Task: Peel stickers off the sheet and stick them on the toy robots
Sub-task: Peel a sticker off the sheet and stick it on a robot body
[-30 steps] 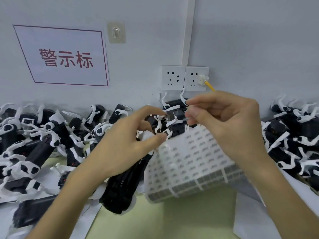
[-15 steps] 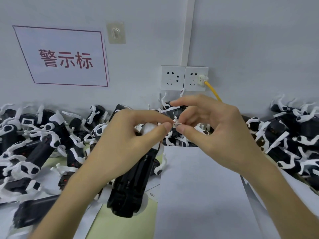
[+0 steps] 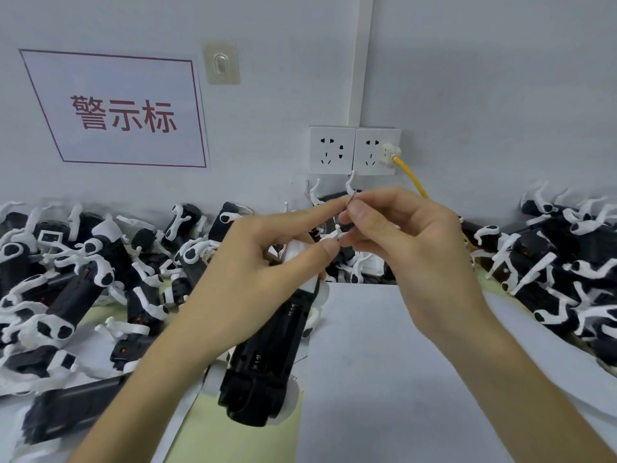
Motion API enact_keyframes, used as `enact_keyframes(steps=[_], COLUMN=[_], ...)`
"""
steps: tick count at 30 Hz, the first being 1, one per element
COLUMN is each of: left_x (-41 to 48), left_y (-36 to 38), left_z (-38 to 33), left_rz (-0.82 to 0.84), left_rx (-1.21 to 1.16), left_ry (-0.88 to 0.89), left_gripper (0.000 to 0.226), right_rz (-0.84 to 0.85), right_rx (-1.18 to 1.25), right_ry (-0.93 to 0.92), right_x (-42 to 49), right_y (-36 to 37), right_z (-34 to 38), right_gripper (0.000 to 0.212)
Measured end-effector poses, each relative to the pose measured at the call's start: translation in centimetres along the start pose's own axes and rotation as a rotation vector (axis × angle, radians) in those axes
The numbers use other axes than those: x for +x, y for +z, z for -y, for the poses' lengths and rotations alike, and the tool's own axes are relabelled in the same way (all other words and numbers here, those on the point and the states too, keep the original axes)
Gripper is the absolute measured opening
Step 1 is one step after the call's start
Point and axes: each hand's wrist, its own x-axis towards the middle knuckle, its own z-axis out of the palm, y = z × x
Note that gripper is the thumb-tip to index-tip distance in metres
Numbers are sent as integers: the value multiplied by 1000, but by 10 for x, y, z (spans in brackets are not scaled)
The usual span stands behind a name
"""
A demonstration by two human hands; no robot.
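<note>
The left hand (image 3: pixel 253 275) grips the held robot (image 3: pixel 267 359) by its upper end, with the fingers curled round the black body. Its thumb and forefinger reach up toward the other hand. This grip appears to steady the toy and turn its white head end toward the incoming sticker, while the base hangs down toward the person.

Left of the held robot, a left heap (image 3: pixel 70 269) of black-and-white toy robots lies jumbled along the wall. They are probably waiting there within easy reach.

Just above the held robot's top end, the two forefingers meet. There the right hand (image 3: pixel 410 255) pinches a small dark scrap, apparently the sticker (image 3: pixel 350 198), between thumb and forefinger. It is too small to tell whether it also touches the left forefinger. The sticker is not yet on the toy. The fingertip pinch probably keeps the sticky face free so it can be aimed and pressed down. The right hand's lower fingers are curled near the held robot's white arm.

Right of the held robot's base, a white sheet (image 3: pixel 384 369) lies flat on the table, and no stickers show on its upper face. It may be the sticker sheet, parked close for the next peel. Farther right of the held robot is a right heap (image 3: pixel 567 262) of toys.
</note>
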Motion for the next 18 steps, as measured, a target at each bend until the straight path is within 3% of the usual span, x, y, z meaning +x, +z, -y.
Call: enact_keyframes(steps=[7,14,18], left_x=[-1,-2,1], left_y=[2,3,5], left_z=[7,13,17], left_rz=[9,39,-67], left_rx=[165,227,221], left_ry=[-13,-42,-50], left_gripper=[42,44,38], right_rz=[-37,-73,-98], right_rx=[155,44,-6], right_ry=[89,46,-27], right_x=[-2,-1,-3], right_y=[3,2,4], right_z=[-5,-7,-6], right_gripper=[6,4,9])
